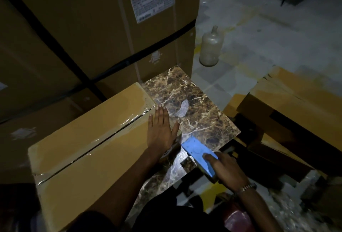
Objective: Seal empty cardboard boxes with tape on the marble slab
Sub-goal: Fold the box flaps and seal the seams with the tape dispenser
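The box (88, 139) lies on the slab (194, 102), so its top is easy to reach. Clear tape (111, 132) runs along the slit in the middle, from one end to the other. It looks like the top is shut now.

The left hand (161, 128) is flat, with straight fingers spread a little. It presses the end of the box, likely to rub the tape end down so it sticks. Its fingertips reach over the edge, above the bare slab.

The right hand (225, 169) is curled round the blue tape gun (199, 156). The gun sits just right of the left wrist, close to the box end, perhaps so the tape can be cut there. I cannot tell if tape is joined to it.
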Available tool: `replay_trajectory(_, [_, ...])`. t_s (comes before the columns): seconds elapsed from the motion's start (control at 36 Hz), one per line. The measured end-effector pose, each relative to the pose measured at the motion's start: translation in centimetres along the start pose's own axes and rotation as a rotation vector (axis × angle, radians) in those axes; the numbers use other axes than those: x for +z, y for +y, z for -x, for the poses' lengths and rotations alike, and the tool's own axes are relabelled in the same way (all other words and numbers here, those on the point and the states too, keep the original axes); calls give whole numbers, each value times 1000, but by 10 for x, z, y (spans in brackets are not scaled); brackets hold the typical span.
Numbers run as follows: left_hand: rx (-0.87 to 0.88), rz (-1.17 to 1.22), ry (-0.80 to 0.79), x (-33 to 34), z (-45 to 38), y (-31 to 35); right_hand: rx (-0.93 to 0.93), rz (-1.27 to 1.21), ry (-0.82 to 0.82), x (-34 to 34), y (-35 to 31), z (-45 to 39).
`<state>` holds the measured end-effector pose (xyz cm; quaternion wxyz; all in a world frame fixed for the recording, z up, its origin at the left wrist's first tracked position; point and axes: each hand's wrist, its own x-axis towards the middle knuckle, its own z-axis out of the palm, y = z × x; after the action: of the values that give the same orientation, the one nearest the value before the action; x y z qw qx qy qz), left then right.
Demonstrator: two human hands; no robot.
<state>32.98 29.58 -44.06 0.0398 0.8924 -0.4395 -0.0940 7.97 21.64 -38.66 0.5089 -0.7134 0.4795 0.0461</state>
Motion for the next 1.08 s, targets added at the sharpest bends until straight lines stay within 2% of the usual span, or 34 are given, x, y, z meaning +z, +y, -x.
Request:
replay_trajectory(0.39, [-6,16,31,4,-1,3,24,109,41,33,-4,-19])
replay_trajectory(0.67, [-12,7,35,6,-1,3,-47,509,140,50,1,-30])
replay_trajectory(0.86, [-5,37,79,4,1,3,55,415,224,45,47,-50])
replay_trajectory(1.08, [-2,190,148,5,-2,-3,4,404,318,32,50,-114])
